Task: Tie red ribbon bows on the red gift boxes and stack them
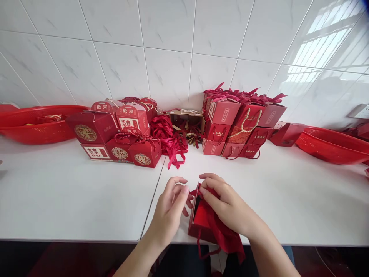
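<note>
Red card makes up the small box (201,221) in the lower middle of the frame, at the near edge of the counter (86,207). A dark gap shows along its upper left side, and a twisted cord handle (198,246) loops down past the counter's edge. Dark red cloth (227,238) lies over the box's right part and hangs below that edge. The right hand (223,198) is over the box, thumb and fingertips pinched together on the cloth near the opening. The left hand (170,207) is just beside the box's left side, fingers bent and apart; whether a fingertip touches the box I cannot tell.

Beyond the hands, near the centre of the frame, a heap of red ribbons (164,130) lies beside an open cardboard box (187,112) with small red and gold pieces inside. Left of the ribbons is a stack of red gift boxes (119,152); right of the cardboard box, a taller stack of gift boxes (238,129) is topped with ribbon bows (230,93). Red basins sit at the far left (40,130) and far right (336,144). White tiles (170,27) cover the wall behind.
</note>
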Demonstrator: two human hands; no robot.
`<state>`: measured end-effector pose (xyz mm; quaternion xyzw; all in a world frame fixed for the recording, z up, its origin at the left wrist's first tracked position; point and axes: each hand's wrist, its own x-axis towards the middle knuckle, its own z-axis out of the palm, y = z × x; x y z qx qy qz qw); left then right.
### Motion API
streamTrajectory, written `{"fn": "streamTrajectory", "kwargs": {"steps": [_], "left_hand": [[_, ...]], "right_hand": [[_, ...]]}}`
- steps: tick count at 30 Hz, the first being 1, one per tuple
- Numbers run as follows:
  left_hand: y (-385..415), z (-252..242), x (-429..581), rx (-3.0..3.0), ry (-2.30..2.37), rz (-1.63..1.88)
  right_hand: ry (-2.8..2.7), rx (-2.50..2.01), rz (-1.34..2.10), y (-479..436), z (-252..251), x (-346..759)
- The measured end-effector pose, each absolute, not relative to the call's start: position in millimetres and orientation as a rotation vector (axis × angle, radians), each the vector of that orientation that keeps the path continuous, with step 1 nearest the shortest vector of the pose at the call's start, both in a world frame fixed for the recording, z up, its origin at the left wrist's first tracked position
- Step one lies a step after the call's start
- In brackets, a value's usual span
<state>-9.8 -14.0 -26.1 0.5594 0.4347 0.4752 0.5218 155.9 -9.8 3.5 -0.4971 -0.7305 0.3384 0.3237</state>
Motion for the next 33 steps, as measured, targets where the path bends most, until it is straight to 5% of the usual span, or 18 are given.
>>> {"fn": "streamTrajectory", "kwargs": {"steps": [8, 17, 21, 26, 33], "left_hand": [[5.6, -21.5, -24.4, 1.535, 1.027, 0.912], [32.4, -59.8, -121.6, 2.047, 2.283, 0.588], [24.4, -51.8, -80.5, 1.980, 1.745, 1.061], [12.1, -40.1, -21.4, 1.723, 1.120, 0.885], [15.7, -38.8, -11.7, 1.595, 1.071, 0.781]], "right_hand": [[-1.780, -1.375, 0.698, -18.4, 1.2, 168.6], [-1.524, -1.616, 0.866, -63.4, -45.3, 226.5], [-1.456, -1.454, 1.169, -60.3, -53.5, 217.6], [-1.433, -1.341, 1.247, -49.0, -55.9, 209.2], [-1.207, -1.223, 1.339, -32.8, -59.0, 204.1]]}}
